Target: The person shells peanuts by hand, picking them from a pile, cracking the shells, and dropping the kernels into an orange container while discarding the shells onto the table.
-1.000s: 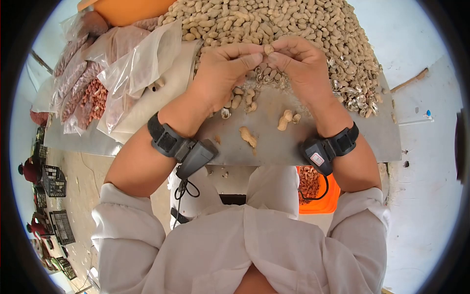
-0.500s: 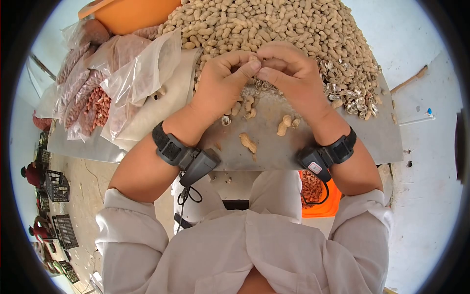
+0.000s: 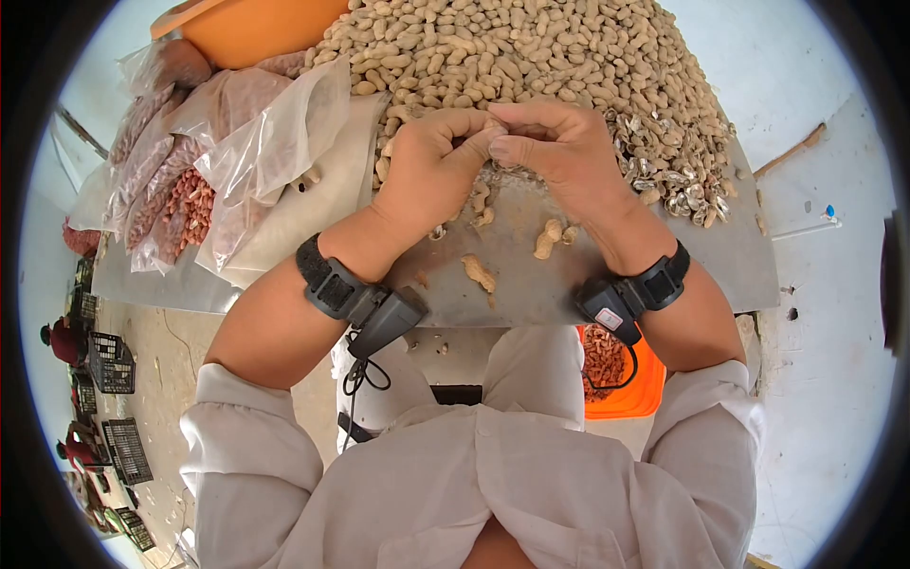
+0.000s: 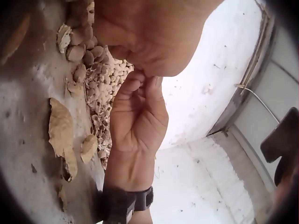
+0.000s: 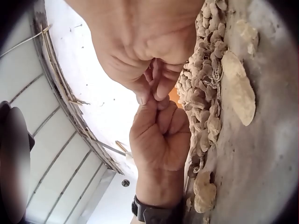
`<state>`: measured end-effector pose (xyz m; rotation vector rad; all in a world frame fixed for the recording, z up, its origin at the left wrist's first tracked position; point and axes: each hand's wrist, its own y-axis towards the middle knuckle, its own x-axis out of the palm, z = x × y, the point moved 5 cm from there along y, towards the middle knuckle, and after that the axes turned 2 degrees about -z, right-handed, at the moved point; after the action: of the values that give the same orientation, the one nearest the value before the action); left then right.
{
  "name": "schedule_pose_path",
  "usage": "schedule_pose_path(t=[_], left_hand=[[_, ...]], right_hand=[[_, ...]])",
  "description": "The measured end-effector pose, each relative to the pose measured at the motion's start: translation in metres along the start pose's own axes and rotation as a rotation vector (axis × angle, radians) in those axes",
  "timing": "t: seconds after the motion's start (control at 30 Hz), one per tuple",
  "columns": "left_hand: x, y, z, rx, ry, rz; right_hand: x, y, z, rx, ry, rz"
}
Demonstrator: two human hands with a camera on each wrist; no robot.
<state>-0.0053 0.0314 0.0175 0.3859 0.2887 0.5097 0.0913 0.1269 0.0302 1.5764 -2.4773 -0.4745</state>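
Note:
My left hand and right hand meet fingertip to fingertip at the near edge of a heap of unshelled peanuts. Between them they pinch a peanut, of which only a small tan bit shows; the fingers hide the rest. The right thumb lies against the left fingertips, and both hands' fingers are bent inward. In the right wrist view, the left hand presses its thumb and forefinger up to the right hand's tips. Below the hands, loose peanuts lie on the metal tabletop.
Split shells lie at the heap's right side. Plastic bags of red kernels and an orange basin stand at the left. An orange tub with reddish contents sits below the table's edge. Black crates line the floor.
The peanut showed plainly between the fingertips a second ago; now fingers cover most of it. The right fingers have shifted left over the left fingertips, and both hands sit slightly lower.

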Motion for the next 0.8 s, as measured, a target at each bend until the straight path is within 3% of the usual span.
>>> schedule_pose_path(t=[0.27,0.47,0.57,0.67,0.8], left_hand=[[0.000,0.000,0.006,-0.054,-0.046,-0.029],[0.002,0.001,0.006,0.093,-0.071,-0.044],[0.003,0.000,-0.004,-0.177,-0.320,-0.079],[0.009,-0.001,-0.009,-0.245,-0.564,-0.115],[0.015,-0.002,-0.005,-0.292,-0.809,-0.161]], right_hand=[[0.000,0.000,0.002,-0.014,0.053,-0.012],[0.001,-0.002,-0.003,-0.017,0.036,-0.001],[0.002,0.000,-0.008,-0.047,-0.019,-0.026],[-0.001,0.002,-0.011,-0.158,-0.106,-0.103],[-0.003,0.002,-0.014,-0.224,-0.153,-0.052]])
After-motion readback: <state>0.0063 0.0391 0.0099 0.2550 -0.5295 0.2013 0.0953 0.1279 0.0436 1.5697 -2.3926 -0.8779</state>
